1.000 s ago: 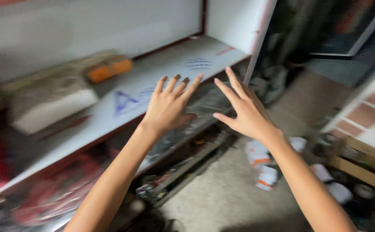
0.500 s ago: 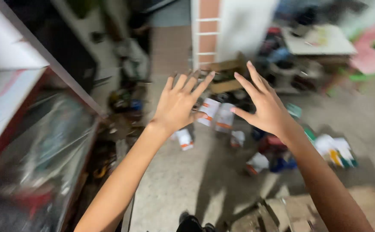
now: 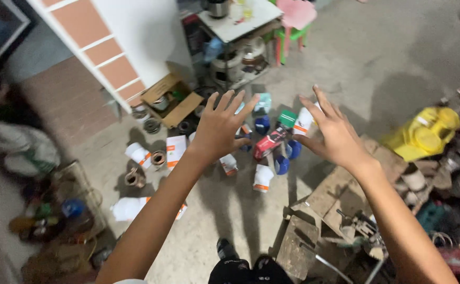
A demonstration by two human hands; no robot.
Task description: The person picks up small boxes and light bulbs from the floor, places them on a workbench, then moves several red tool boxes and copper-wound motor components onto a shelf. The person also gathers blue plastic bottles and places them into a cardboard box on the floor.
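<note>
Both hands, left [image 3: 220, 126] and right [image 3: 334, 138], hover with grip released, fingers spread, above scattered white-and-orange cartons [image 3: 262, 178] at twelve o'clock; a grasp needs lowering first.

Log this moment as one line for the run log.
left hand: open, empty | right hand: open, empty | below: white packets, red box on concrete floor

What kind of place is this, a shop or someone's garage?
Most likely a cluttered home workshop or storeroom. The bare concrete floor is strewn with small white-and-orange boxes, an open cardboard box holds metal parts, and rusty scrap metal lies heaped nearby. Both hands hover empty above the boxes.
</note>
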